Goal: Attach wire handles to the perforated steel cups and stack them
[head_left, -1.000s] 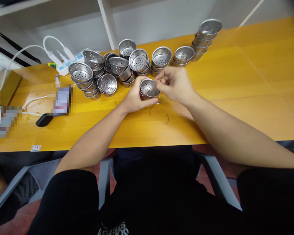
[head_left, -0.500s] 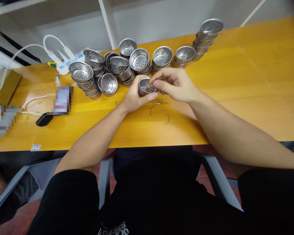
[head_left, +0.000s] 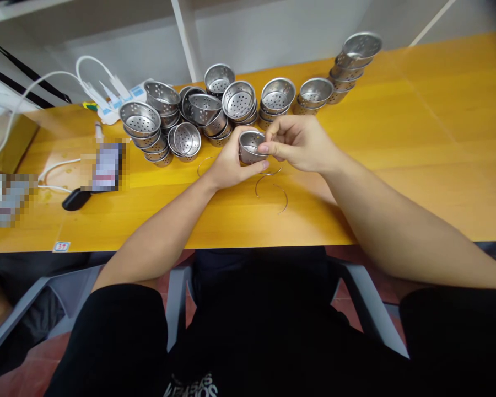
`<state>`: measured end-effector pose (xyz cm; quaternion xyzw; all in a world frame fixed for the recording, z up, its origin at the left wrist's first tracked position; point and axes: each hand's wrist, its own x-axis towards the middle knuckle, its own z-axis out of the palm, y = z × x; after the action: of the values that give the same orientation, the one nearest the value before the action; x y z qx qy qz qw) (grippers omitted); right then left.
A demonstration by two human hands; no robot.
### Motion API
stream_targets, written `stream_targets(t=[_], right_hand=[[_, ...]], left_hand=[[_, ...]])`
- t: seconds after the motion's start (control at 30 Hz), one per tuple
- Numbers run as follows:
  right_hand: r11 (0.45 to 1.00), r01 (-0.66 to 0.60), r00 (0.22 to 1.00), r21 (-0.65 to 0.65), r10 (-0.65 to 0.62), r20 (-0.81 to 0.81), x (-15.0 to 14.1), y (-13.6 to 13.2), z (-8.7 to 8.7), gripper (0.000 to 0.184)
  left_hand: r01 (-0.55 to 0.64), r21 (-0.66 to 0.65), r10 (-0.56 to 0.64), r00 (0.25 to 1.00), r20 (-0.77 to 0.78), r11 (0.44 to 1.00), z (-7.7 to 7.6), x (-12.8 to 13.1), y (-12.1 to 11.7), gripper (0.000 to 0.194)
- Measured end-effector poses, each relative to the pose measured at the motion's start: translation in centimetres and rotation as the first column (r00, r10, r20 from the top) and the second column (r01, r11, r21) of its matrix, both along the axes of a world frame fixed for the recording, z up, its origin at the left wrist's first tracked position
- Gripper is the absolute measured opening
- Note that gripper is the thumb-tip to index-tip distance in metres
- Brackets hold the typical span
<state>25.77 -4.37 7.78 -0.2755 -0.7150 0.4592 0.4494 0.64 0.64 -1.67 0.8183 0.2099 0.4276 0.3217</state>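
Observation:
A small perforated metal strainer cup (head_left: 251, 148) is tilted in my left hand (head_left: 230, 162), which wraps round its left side with the thumb along the front. At the cup's right rim, the thumb and forefinger of my right hand (head_left: 295, 143) are pinched together. What sits between those fingertips is too small or hidden to make out. Just below the hands, several thin curved wires (head_left: 281, 199) lie loose on the table, and another wire (head_left: 204, 164) lies left of my left hand.
Several stacks of the same cups (head_left: 140, 121) stand along the back, with a taller leaning stack (head_left: 357, 52) at the right. On the yellow table (head_left: 417, 165), a phone (head_left: 107, 168), a black device (head_left: 76, 199) and a power strip (head_left: 111, 113) with white cables occupy the left.
My right fingertips have moved from over the inside of the cup to its right rim. The left hand still holds the cup in nearly the same place.

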Motion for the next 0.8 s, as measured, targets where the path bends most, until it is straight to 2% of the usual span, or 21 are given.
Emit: stream_targets(t=[0.2,0.37,0.47,0.53,0.67,0.8], right_hand=[[0.998,0.036,0.996,-0.042,-0.033,0.086,0.0,-0.3,0.1,0.081],[0.985,0.148,0.986,0.089,-0.155,0.069,0.3,-0.4,-0.3,0.077],[0.945,0.243,0.957,0.218,-0.27,0.102,0.9,-0.5,0.0,0.064],[0.922,0.261,0.939,0.284,-0.312,0.149,1.2,-0.6,0.2,0.051],[0.906,0.229,0.935,0.357,-0.307,0.18,1.5,-0.5,-0.1,0.028],[0.9,0.221,0.928,0.377,-0.313,0.201,1.5,-0.2,-0.7,0.019]], left_hand=[[-0.023,-0.008,0.022,0.999,-0.035,1.0,-0.1,-0.2,0.0,0.098],[-0.044,0.007,0.044,0.999,0.004,0.999,-0.7,0.0,0.4,0.101],[-0.078,0.014,0.077,0.997,0.016,0.997,-1.1,-0.1,1.0,0.102],[-0.094,-0.005,0.094,0.996,0.012,0.996,-1.1,-0.2,1.2,0.106],[-0.083,-0.019,0.083,0.997,0.004,0.996,-1.2,-0.5,1.6,0.115],[-0.085,-0.006,0.085,0.996,0.02,0.996,-1.4,-0.5,1.8,0.114]])
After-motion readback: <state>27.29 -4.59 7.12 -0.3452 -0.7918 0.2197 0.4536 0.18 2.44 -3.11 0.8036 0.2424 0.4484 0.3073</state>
